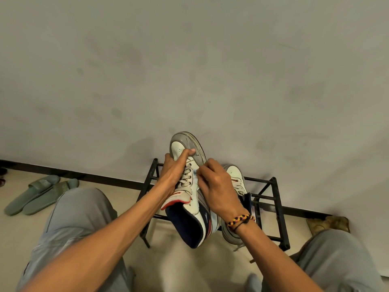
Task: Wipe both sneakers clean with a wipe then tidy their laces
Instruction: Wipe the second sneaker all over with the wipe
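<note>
L hand (175,165) grips raised sneaker (190,186), R hand (214,186) pinching wipe (195,172), hiding 2nd sneaker (236,178) on rack (275,199); slippers (40,192) left.

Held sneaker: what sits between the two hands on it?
In the head view, the laces and tongue of the held sneaker lie between the left hand and right hand. A small bluish-white bit, likely the wipe, shows at the right fingertips.

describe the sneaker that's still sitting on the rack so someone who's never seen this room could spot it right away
Find the black metal rack against the wall. The second sneaker rests on it, toe toward the wall, partly hidden behind the right hand. Unlike the raised sneaker gripped by the left hand, nobody holds it.
</note>
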